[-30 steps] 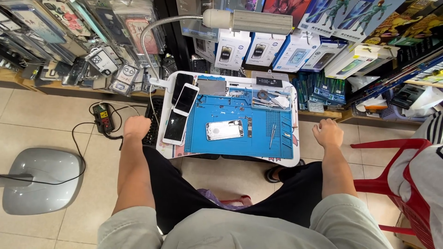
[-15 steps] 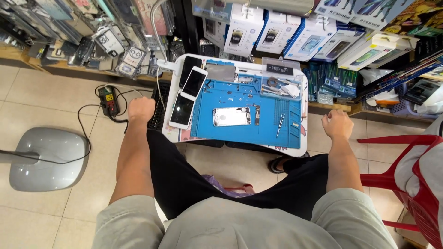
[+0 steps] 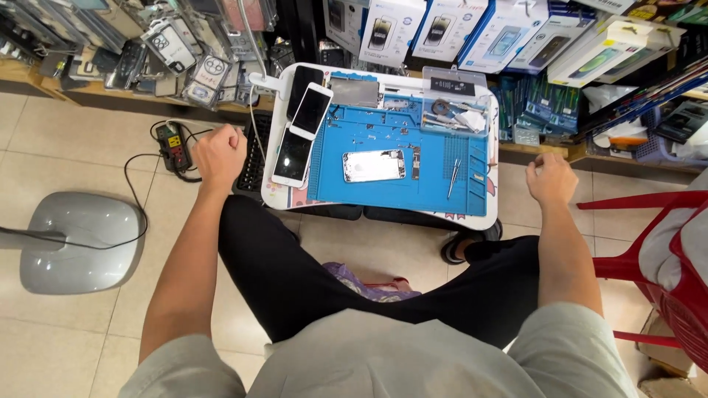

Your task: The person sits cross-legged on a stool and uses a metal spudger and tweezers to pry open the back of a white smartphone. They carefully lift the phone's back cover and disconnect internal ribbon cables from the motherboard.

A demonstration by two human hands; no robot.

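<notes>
white tray [image 3: 383, 214] holding blue mat [image 3: 391, 195], opened phone [image 3: 373, 166], tweezers [image 3: 453, 179]

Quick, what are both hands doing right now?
Left hand: closed in a fist, holding nothing visible, beside the small white work table.
Right hand: fingers curled shut, nothing visible in it.

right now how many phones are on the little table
4: three overlapping along the left edge, black, white, dark-screened; one opened phone mid blue mat. Others may be hidden.
</notes>
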